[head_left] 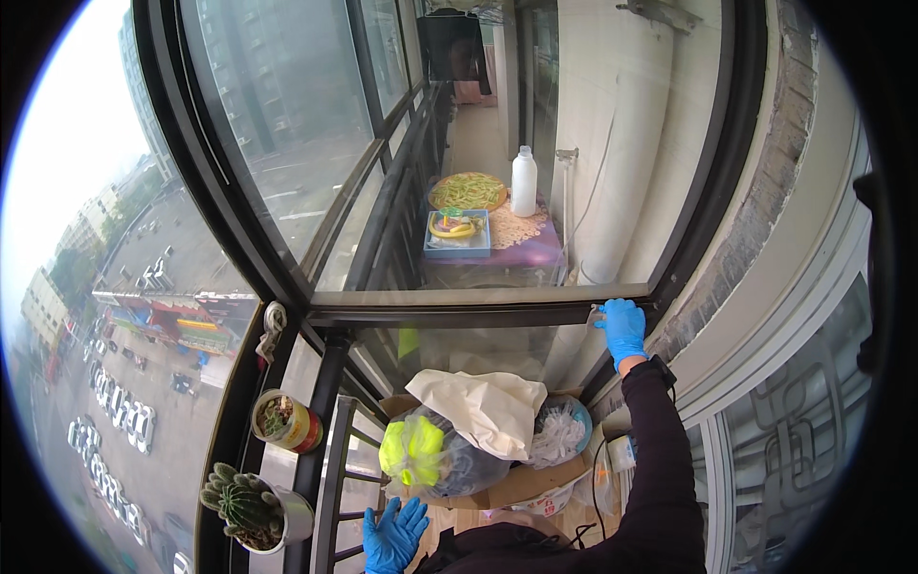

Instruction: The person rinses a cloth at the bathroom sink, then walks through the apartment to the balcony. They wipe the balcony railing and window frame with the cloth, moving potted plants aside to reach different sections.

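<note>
Looks like a home's glassed-in balcony (478, 317), high above parked cars (122, 409); has a cactus (239, 501) at the railing's (326, 385) near end and hanging clothes (452, 46).

Daylt from L; sky (62, 81) overexp., edges bent.

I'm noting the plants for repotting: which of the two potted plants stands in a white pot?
The large spiny cactus, nearer the gloved left hand in the picture; the smaller plant above it grows in a yellow-and-red pot.
</note>
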A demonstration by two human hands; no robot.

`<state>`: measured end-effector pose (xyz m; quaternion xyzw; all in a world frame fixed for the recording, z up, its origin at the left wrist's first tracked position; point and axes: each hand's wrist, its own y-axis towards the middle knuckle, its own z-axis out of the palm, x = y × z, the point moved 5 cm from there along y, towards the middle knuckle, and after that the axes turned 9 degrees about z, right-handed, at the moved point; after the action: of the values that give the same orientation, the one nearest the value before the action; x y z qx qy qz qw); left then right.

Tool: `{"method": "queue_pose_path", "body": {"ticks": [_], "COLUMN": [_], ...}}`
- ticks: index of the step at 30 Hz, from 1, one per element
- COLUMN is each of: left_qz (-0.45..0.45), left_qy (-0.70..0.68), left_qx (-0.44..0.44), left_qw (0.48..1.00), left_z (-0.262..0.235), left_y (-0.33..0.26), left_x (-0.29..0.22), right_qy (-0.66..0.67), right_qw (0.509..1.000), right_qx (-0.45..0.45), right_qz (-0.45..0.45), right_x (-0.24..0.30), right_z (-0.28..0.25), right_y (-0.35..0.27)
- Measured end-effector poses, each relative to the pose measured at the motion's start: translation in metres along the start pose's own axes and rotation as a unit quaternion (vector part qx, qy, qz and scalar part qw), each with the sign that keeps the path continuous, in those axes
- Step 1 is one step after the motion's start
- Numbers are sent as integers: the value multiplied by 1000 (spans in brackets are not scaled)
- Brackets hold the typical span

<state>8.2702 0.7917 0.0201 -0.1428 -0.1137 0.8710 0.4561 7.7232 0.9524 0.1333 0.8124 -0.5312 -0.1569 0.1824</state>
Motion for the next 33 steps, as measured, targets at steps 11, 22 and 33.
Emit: {"method": "queue_pose_path", "body": {"ticks": [11, 22, 33], "left_qz": [5, 80, 79], "left_qy": [-16, 6, 34], "left_qx": [-3, -59, 1], "left_qw": [1000, 995, 996], "left_z": [5, -12, 13], "left_y": [1, -13, -29], "left_x": [8, 0, 1], "right_qy": [-41, 128, 753], "right_qw": [998, 985, 284], "right_qx": [-25, 32, 593], "right_qz": [41, 110, 21], "right_x": [-69, -55, 240], "right_z": [8, 6, -103], "right_y": [5, -7, -186]}}
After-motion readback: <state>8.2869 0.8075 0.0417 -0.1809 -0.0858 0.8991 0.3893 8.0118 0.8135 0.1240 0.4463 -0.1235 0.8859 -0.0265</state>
